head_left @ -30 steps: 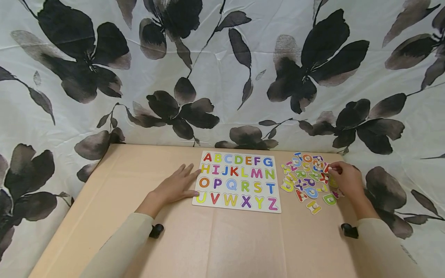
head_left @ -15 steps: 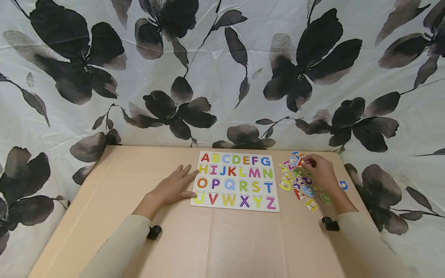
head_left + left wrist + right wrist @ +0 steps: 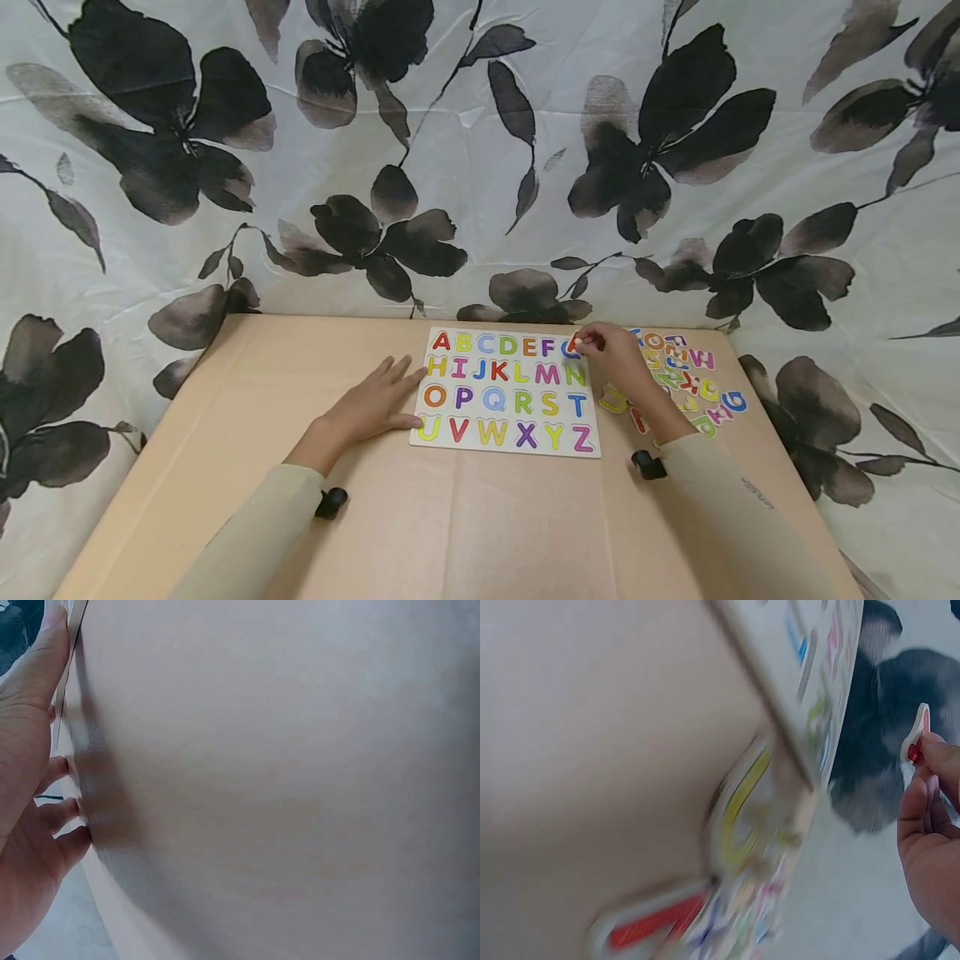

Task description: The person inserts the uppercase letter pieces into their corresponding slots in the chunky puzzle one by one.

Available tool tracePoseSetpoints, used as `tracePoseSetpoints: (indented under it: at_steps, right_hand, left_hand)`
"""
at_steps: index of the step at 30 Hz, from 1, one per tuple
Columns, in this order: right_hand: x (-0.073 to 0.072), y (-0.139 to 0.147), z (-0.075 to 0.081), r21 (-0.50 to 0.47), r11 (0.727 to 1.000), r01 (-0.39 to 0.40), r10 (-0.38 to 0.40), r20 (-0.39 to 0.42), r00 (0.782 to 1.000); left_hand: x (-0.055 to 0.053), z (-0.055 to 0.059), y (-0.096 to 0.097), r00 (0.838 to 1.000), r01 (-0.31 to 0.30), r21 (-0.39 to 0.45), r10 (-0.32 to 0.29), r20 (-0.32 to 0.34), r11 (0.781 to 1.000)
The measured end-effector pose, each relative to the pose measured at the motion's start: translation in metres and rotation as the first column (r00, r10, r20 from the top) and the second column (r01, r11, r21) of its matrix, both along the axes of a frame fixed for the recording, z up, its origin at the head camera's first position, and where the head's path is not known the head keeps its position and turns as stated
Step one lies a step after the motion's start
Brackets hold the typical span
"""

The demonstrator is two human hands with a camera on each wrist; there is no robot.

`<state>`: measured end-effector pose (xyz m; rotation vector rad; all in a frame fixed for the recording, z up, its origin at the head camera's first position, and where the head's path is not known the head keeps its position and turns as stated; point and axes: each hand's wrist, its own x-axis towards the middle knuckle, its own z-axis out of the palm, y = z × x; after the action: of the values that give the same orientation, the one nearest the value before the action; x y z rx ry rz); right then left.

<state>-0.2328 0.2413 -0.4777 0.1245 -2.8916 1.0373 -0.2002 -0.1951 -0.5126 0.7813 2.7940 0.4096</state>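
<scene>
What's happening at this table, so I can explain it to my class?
A person is handling a red letter piece, pinched in the right hand and held up by the far right corner of an alphabet board. The left hand rests at the board's left edge. More loose letter pieces lie scattered on the table to the board's right, partly hidden by the right arm.

My right hand (image 3: 613, 353) covers part of the red letter piece (image 3: 916, 736), so its whole shape escapes me. My right forearm (image 3: 663, 417) hides some loose letter pieces (image 3: 687, 381); in the right wrist view, the nearest ones blur, and the top edge cuts off the board (image 3: 480, 415). The left wrist view crops my left hand (image 3: 372, 402).
</scene>
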Motion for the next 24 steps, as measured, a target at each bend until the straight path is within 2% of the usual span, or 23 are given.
tracePoseSetpoints:
  at_steps: [13,20,24]
  right_hand:
    - [-0.032,-0.081,0.0,0.012,0.994,-0.112,0.112,0.019,0.994]
    - [-0.051,-0.125,-0.002,-0.011,0.979,-0.202,0.202,0.015,0.979]
    - [-0.06,-0.148,-0.007,-0.028,0.979,-0.203,0.204,0.021,0.979]
  left_hand:
    - [0.0,0.002,0.0,1.0,0.003,-0.003,-0.003,-0.008,1.0]
    - [-0.001,0.002,0.002,1.0,0.004,0.0,-0.004,-0.021,1.0]
    - [-0.001,0.002,0.002,1.0,0.002,0.002,-0.002,-0.017,1.0]
